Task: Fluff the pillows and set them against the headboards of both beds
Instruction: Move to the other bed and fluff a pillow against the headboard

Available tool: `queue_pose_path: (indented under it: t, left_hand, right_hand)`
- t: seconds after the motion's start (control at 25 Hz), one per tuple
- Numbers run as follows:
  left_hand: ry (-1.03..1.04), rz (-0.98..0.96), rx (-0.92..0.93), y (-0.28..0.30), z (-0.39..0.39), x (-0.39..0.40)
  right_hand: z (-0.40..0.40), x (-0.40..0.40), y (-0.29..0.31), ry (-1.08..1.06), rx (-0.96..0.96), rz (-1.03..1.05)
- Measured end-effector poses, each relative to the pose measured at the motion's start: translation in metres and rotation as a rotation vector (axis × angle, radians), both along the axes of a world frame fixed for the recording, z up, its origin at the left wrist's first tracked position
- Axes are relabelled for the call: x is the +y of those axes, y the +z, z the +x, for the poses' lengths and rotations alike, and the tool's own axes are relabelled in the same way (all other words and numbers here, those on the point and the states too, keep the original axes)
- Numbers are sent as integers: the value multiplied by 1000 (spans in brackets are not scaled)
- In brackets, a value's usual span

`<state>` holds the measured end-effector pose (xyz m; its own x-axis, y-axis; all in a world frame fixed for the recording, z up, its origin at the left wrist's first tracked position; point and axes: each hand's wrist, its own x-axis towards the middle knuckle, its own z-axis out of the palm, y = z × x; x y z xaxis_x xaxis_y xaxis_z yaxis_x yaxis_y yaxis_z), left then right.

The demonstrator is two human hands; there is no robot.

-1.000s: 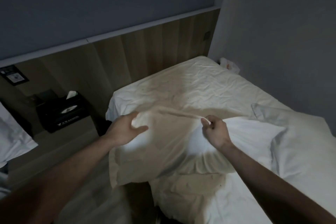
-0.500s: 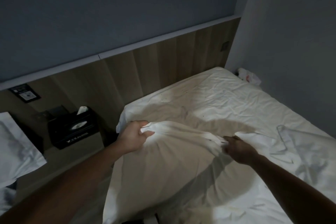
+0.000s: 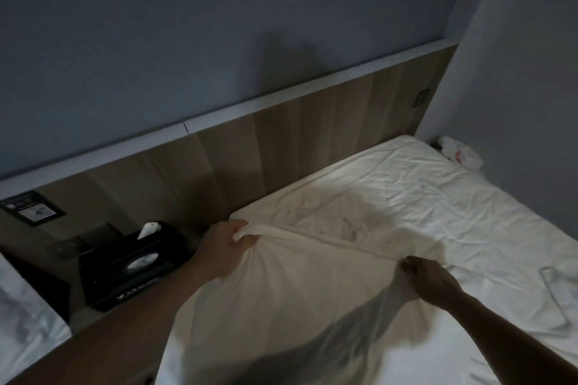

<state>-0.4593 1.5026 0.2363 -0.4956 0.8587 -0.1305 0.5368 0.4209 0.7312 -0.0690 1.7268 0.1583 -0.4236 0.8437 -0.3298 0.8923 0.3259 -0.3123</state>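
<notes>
The pillow (image 3: 281,300) lies on the near part of the bed (image 3: 438,212), its far edge drawn up in a taut ridge, short of the wooden headboard (image 3: 281,147); the left hand (image 3: 223,247) has its grip clamped on the pillow's far left corner, fabric bunched in the fist; the right hand (image 3: 433,281) pinches the far right edge, fingers closed on the cloth. The main risk, as I judge it, is that only the loose case is held and not the filling; a pull toward the headboard could then slide the case along while the stuffing sags behind, leaving the pillow limp and askew. A wide swing to the left could knock the black tissue box (image 3: 134,262) on the table beside the bed; a lopsided pull could tip the pillow off the near left edge, where it already overhangs; the sheet, already creased, may ruck further beneath it.
</notes>
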Motion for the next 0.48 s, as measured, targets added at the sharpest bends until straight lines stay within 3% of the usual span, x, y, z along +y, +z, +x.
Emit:
queue_pose_path:
  t: [0.28, 0.48]
  left_hand:
    - [181, 58, -53, 12, -129, 33]
    - [323, 29, -110, -9, -175, 55]
  right_hand:
    - [-147, 71, 50, -29, 257, 197]
    - [-251, 134, 58, -23, 310, 280]
